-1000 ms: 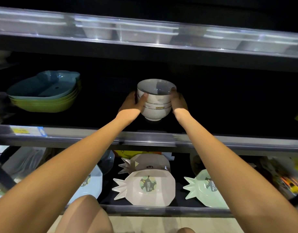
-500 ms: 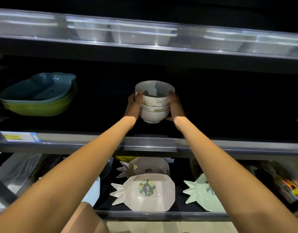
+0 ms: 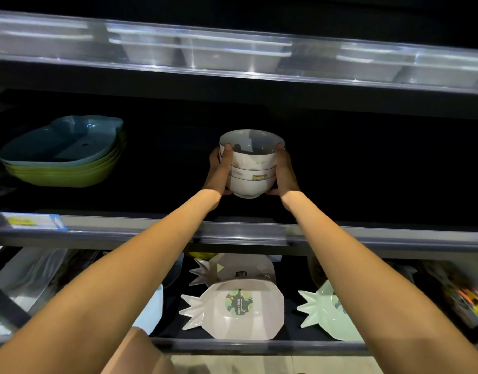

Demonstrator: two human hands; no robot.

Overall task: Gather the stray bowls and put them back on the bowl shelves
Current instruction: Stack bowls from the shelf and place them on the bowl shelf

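A stack of three white bowls (image 3: 251, 168) is held deep in the middle shelf (image 3: 367, 233), near its dark centre. My left hand (image 3: 219, 171) presses the stack's left side, thumb on the top bowl's rim. My right hand (image 3: 285, 171) clasps the right side, fingers reaching the rim. Both forearms stretch over the shelf's front rail. I cannot tell whether the stack's foot touches the shelf board.
A pile of blue and green fish-shaped dishes (image 3: 62, 155) sits at the shelf's left. White trays (image 3: 200, 54) line the shelf above. Pineapple-shaped plates, one pink (image 3: 237, 311) and one mint (image 3: 324, 311), lie on the shelf below. A price tag (image 3: 32, 221) marks the rail.
Both hands have slid up the stack's sides, so thumb and fingers now reach the top rim. The bowls sit slightly deeper in the shelf.
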